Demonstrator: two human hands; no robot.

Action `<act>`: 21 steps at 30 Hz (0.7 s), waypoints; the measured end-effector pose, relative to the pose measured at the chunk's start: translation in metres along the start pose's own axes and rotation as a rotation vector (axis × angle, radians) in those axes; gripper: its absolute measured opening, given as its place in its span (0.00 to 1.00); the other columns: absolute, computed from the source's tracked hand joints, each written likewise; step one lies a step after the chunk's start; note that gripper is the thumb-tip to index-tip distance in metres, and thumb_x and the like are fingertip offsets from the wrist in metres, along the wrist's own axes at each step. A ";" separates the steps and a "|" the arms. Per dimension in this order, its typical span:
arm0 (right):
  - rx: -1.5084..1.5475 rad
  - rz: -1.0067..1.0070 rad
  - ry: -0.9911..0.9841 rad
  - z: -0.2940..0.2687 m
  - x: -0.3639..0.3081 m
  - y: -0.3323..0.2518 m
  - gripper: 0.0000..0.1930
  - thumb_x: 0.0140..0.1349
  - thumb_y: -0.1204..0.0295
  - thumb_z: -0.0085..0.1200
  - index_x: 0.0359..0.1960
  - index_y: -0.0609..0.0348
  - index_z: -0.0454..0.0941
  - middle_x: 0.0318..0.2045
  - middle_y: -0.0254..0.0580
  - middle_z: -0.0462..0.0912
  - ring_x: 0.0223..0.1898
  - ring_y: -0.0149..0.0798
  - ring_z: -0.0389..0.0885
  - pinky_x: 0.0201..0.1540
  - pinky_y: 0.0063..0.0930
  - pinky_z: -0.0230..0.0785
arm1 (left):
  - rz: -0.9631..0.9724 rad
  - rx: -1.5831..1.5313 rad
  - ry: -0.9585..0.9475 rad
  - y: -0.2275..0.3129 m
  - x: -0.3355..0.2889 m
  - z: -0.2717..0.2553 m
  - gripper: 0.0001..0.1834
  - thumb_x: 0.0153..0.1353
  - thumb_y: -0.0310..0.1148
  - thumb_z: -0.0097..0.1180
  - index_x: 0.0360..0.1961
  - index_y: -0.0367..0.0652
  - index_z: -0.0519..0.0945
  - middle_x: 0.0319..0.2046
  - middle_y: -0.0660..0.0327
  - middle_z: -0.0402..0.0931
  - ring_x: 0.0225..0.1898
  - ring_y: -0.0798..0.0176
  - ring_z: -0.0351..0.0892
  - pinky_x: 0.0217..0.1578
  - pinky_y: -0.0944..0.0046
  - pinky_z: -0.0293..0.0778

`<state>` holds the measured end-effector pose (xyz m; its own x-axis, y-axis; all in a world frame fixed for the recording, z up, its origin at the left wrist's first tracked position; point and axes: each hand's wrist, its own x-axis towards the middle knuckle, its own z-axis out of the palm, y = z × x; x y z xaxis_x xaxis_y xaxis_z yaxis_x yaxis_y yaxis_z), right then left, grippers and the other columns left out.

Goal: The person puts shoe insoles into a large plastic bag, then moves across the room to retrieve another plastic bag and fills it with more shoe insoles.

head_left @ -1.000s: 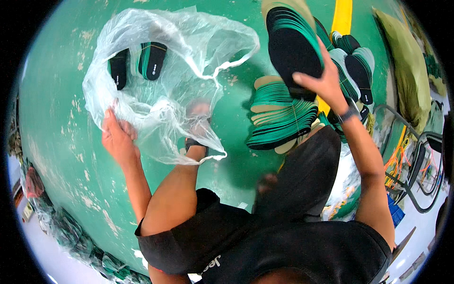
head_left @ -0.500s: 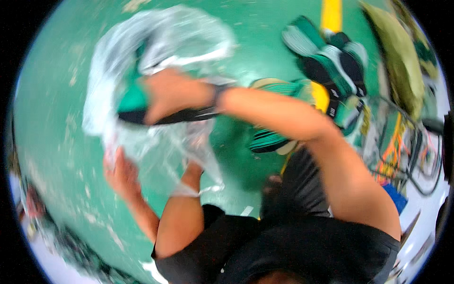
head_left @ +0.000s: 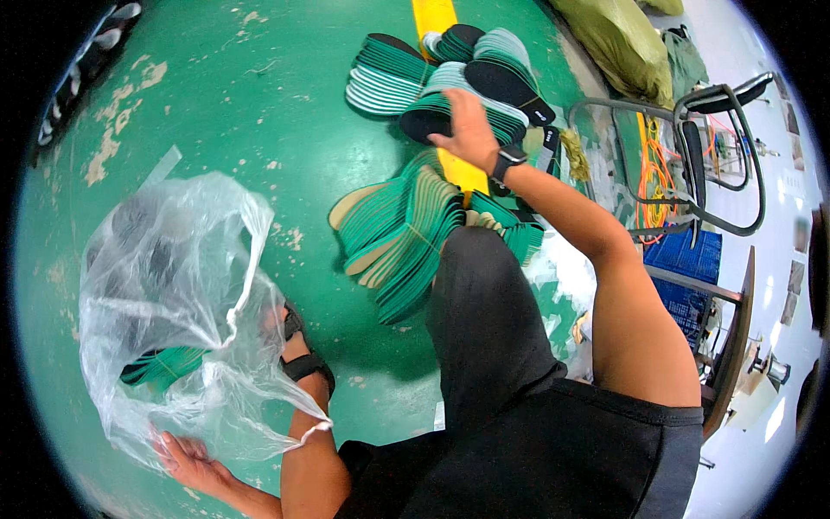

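Note:
A clear plastic bag (head_left: 173, 294) stands puffed up on the green floor at the left. Through its film show striped green insoles (head_left: 164, 367) and some dark shapes. My left hand (head_left: 192, 463) touches the bag's near lower side, fingers stretched out against the film. Farther right, my right hand (head_left: 471, 134), with a dark watch on the wrist, reaches over a bundle of green and black insoles (head_left: 424, 117). Its thumb and fingers are apart, and the thumb tip lies at the bundle's edge. Closer to my knee are tied green and beige insole bundles (head_left: 402, 233).
More insole bundles (head_left: 389, 73) lie around a yellow floor line (head_left: 435, 14). A black-framed chair (head_left: 752, 160), orange cords (head_left: 655, 173) and an olive sack (head_left: 618, 43) are at the right. My sandalled foot (head_left: 303, 363) is beside the bag.
My right hand has let go of a green and black insole bundle at the bag and moved right to the other bundles. My left hand stays at the bag. The view has shifted.

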<state>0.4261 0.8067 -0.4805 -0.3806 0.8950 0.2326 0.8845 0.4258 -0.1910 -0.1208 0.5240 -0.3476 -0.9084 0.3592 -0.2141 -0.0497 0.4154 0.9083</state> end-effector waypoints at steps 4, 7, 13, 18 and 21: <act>-0.209 0.232 -0.081 0.001 -0.029 0.076 0.49 0.34 0.55 0.69 0.56 0.70 0.58 0.54 0.60 0.63 0.56 0.56 0.60 0.59 0.42 0.56 | 0.091 0.133 -0.052 -0.002 -0.013 0.007 0.28 0.59 0.35 0.55 0.57 0.34 0.63 0.31 0.62 0.68 0.34 0.68 0.67 0.37 0.68 0.64; -0.244 0.255 -0.125 0.031 -0.040 0.084 0.56 0.34 0.44 0.66 0.57 0.74 0.54 0.56 0.63 0.58 0.57 0.61 0.58 0.60 0.48 0.52 | 0.182 0.178 -0.070 -0.021 -0.013 -0.005 0.35 0.57 0.38 0.58 0.60 0.33 0.58 0.51 0.51 0.63 0.53 0.58 0.63 0.54 0.58 0.59; 0.093 0.011 -0.071 0.031 -0.045 0.039 0.37 0.49 0.53 0.59 0.56 0.66 0.62 0.57 0.58 0.61 0.59 0.56 0.57 0.61 0.45 0.51 | 0.830 0.438 0.111 0.006 -0.039 0.002 0.32 0.56 0.33 0.58 0.58 0.31 0.59 0.56 0.47 0.61 0.57 0.55 0.62 0.59 0.57 0.57; 0.368 -0.424 -0.516 -0.023 -0.036 -0.035 0.46 0.39 0.55 0.66 0.59 0.63 0.58 0.61 0.54 0.57 0.62 0.54 0.54 0.62 0.46 0.50 | 0.783 0.537 -0.592 -0.006 -0.056 0.001 0.17 0.55 0.22 0.53 0.48 0.31 0.70 0.48 0.50 0.70 0.49 0.53 0.69 0.51 0.59 0.64; 0.364 -0.620 -0.709 -0.025 -0.032 -0.070 0.55 0.31 0.56 0.69 0.62 0.64 0.52 0.61 0.55 0.56 0.63 0.54 0.53 0.63 0.46 0.49 | 0.662 0.725 -1.038 -0.008 -0.070 0.031 0.21 0.48 0.22 0.57 0.47 0.35 0.73 0.48 0.51 0.71 0.50 0.50 0.70 0.51 0.58 0.64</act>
<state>0.3833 0.7446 -0.4510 -0.9225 0.3245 -0.2090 0.3856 0.7514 -0.5355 -0.0444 0.5210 -0.3513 0.0462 0.9590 -0.2798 0.7628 0.1470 0.6297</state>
